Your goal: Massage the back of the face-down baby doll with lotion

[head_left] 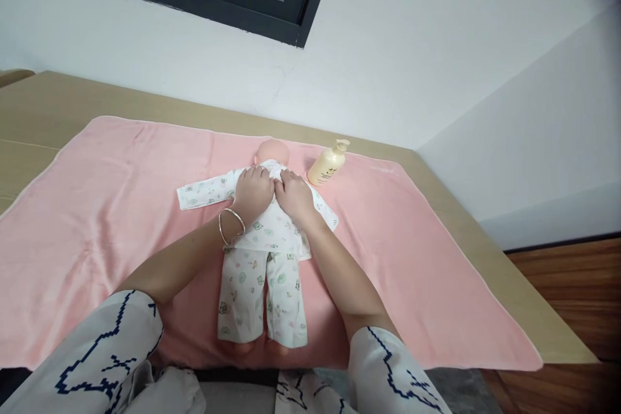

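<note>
A baby doll (272, 150) lies on a pink blanket, its bald head toward the wall and its feet toward me. It wears a white printed shirt (274, 233) and matching trousers (242, 297). My left hand (253, 193), with a bangle at the wrist, is closed on the upper part of the shirt, below the head. Close beside it, my right hand (294, 195) is also closed on the shirt, fingers curled down. The fingertips and the cloth under them are partly hidden. One sleeve (206, 193) stretches out flat to the left.
A cream pump bottle (328, 163) stands to the right of the doll's head. The pink blanket (407, 272) covers much of the wooden table (145, 103). Behind are a white wall and a dark window frame (233, 3). Brown wooden panels (577, 291) lie at the right.
</note>
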### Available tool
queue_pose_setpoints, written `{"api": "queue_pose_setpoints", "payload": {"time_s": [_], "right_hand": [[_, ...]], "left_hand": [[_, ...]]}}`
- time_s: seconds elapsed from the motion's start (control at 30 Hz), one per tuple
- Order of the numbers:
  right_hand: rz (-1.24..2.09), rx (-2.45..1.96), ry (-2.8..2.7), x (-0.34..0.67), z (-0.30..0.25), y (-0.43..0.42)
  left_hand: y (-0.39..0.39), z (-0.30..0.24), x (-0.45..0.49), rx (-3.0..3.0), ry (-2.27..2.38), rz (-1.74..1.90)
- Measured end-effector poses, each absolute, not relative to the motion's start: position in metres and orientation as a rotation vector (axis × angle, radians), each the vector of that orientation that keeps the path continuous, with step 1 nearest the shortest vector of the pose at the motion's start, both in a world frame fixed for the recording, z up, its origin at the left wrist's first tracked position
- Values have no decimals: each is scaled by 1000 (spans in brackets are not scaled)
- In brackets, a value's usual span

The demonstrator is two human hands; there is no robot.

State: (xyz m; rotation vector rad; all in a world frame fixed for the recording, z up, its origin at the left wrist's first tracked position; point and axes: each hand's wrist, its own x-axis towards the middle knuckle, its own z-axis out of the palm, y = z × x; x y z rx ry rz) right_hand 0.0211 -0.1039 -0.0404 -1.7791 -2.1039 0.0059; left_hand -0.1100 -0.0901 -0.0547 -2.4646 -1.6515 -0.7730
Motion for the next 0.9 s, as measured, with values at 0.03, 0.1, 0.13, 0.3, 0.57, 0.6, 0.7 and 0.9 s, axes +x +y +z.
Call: {"api": "queue_pose_setpoints", "payload": {"time_s": [0.03,0.1,0.13,0.3,0.57,0.6,0.7,0.9], "right_hand": [[59,-1744,-2110,26,-42,-99],[141,-1705,-2108,32,-44,-92],[159,-1699,-2100,34,-44,-90],[73,-1732,-2070,23,-42,-102],[-123,-1821,-2075,7,-47,-114],[-73,-1797,-2078,11,-48,-110],[126,-1707,-2076,26,-49,-97],[217,-1742,-1991,31,-54,-92]], "left_hand": [[-94,-54,-109,-2449,-1638,-774],[-98,-55,-107,-2417,-1641,-807],[-98,-56,-106,-2399,-1656,-843],[-83,-63,-114,-2411,-1687,-977],[-76,-54,-121,-2580,-1571,-746],[-82,-53,-118,-2565,-1582,-739],[-100,-54,-106,-2498,-1611,-769],[-98,-62,-107,-2521,-1643,-891]]}}
